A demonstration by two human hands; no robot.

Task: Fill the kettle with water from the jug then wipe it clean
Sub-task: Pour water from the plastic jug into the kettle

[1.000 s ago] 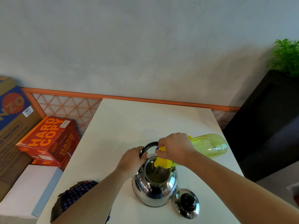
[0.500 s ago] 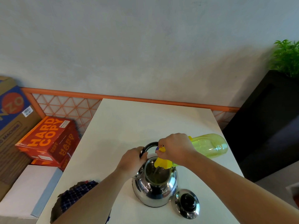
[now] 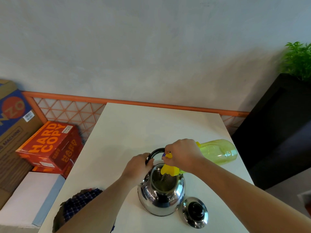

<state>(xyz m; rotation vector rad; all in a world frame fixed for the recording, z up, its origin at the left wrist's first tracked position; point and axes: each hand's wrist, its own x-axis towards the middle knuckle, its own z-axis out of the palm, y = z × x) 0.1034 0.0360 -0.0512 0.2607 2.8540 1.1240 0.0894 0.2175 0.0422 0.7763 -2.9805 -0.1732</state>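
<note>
A shiny steel kettle (image 3: 159, 197) stands open on the white table (image 3: 134, 132), near its front edge. My left hand (image 3: 138, 167) grips the kettle's black handle (image 3: 157, 151), which is tipped back. My right hand (image 3: 183, 155) holds a translucent yellow-green jug (image 3: 218, 153) tipped on its side, its yellow spout (image 3: 168, 170) over the kettle's mouth. A thin stream of water runs into the kettle. The kettle's lid (image 3: 195, 211) lies on the table just right of the kettle. A dark checked cloth (image 3: 79, 202) lies at the table's front left, partly hidden by my left forearm.
Left of the table, on the floor, are red "Hard Copy" boxes (image 3: 48, 147), a cardboard box (image 3: 11, 118) and a white box (image 3: 30, 197). A black cabinet (image 3: 277, 132) with a green plant (image 3: 297, 59) stands to the right. An orange lattice rail (image 3: 70, 111) runs along the wall.
</note>
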